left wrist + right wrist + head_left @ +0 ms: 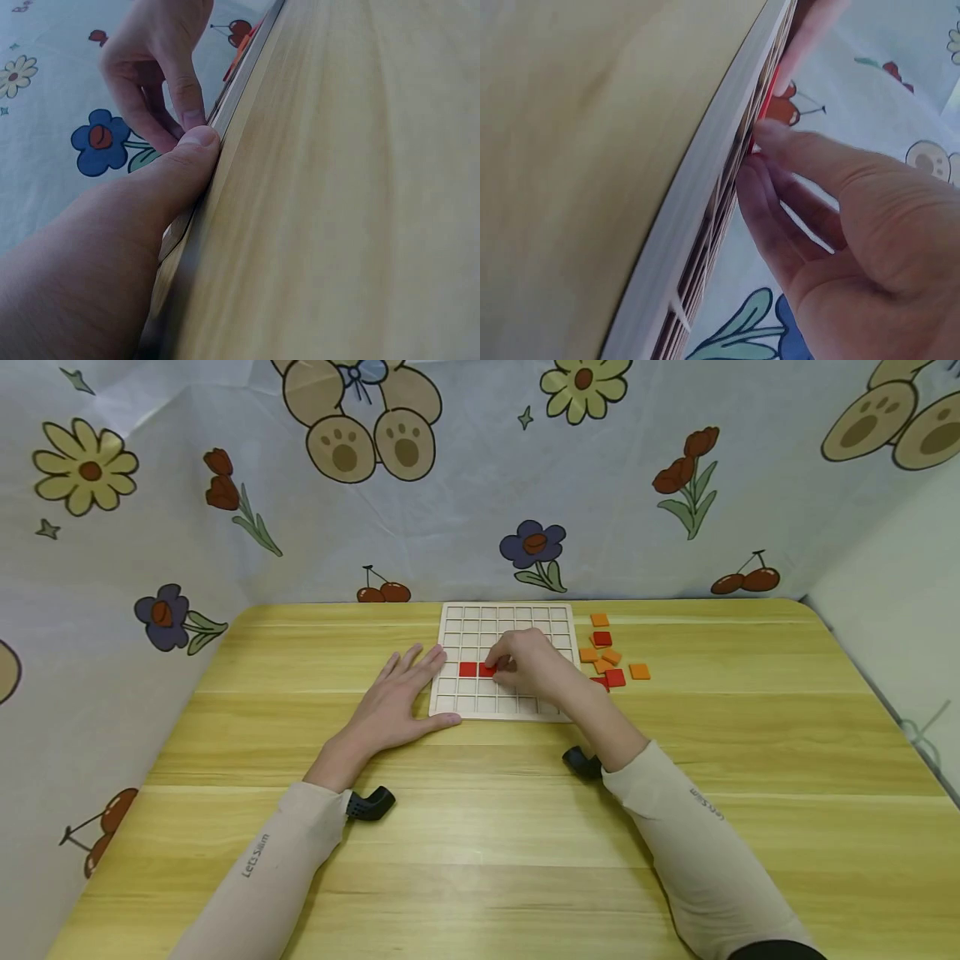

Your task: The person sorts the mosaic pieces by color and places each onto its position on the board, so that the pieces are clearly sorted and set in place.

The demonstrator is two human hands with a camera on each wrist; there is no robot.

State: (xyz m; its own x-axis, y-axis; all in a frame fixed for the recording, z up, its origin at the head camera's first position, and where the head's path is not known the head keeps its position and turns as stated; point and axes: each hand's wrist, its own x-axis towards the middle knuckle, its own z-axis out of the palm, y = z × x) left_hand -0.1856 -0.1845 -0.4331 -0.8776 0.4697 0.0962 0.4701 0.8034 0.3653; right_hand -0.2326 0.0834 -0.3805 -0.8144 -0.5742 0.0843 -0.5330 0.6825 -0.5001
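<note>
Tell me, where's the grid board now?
In the head view, the grid board lies at the far edge of the table, with the left hand at its left edge and loose tiles to its right.

- Board [480,627]: squares beneath the right hand [528,662] are hidden.
- Red tile [484,670] at the right hand's fingertips: partly covered; whether it sits flat cannot be told.
- Another tile [601,682], beside the right hand's wrist: partly hidden.
- Left hand [397,702]: cut off by the top edge and blurred in the right wrist view.
- Left sleeve [262,868], behind the left hand: cut off below.
- Bear [360,435], beyond both hands: cut off above.
</note>
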